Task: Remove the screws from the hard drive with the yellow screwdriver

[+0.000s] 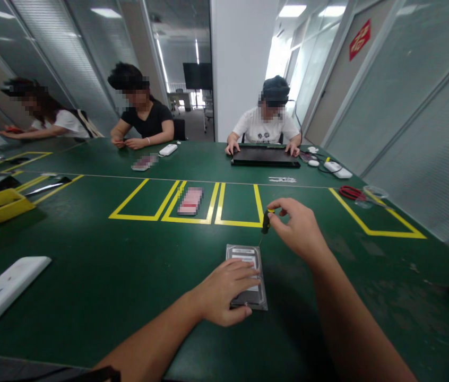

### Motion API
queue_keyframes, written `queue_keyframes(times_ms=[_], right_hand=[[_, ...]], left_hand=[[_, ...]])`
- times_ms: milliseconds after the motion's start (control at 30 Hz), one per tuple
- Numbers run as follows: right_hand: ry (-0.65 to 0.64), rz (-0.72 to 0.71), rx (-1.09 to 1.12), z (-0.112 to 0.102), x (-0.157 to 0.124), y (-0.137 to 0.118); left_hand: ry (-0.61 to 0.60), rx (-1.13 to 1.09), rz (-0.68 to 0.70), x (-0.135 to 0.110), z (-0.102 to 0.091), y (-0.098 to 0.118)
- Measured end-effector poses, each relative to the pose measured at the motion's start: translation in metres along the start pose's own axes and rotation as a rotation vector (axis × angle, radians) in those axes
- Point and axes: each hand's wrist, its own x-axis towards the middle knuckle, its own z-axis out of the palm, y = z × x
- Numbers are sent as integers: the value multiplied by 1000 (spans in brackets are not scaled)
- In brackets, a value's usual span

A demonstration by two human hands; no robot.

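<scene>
A silver hard drive (pixel 244 251) with a white label lies flat on the green table in front of me. My left hand (pixel 228 289) rests across it, palm down with fingers stretched out, and covers much of the label and the left side. In my right hand (pixel 294 225) is a small screwdriver (pixel 265 223) with a dark handle and yellow end, pinched between thumb and fingers. It stands nearly upright, its thin shaft pointing down at the drive's far right corner. Whether the tip touches a screw is too small to tell.
Yellow tape boxes mark the green table (pixel 129 281); a pink phone (pixel 190 200) lies in one. A white device (pixel 7 294) and yellow bins (pixel 5 206) are at left. Red cable (pixel 351 192) lies at right. Across the table, a person handles a black panel (pixel 266 155); others sit further left.
</scene>
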Motion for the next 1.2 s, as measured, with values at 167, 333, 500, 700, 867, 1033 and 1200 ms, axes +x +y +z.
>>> queue_keyframes(times_ms=[167, 333, 500, 700, 867, 1033, 1200], right_hand=[[-15, -21, 20, 0, 1, -1], [-10, 2, 2, 2, 0, 2], [-12, -4, -3, 3, 0, 2], [-26, -27, 27, 2, 2, 0], [-6, 0, 11, 4, 0, 2], [1, -30, 21, 4, 0, 1], [-18, -34, 30, 3, 1, 0]], left_hand=[[-1, -4, 4, 1, -1, 1], [5, -1, 10, 0, -1, 0], [12, 11, 9, 0, 1, -1], [1, 6, 5, 0, 0, 0], [4, 3, 6, 0, 1, 0], [10, 5, 11, -1, 1, 0], [6, 9, 9, 0, 0, 0]])
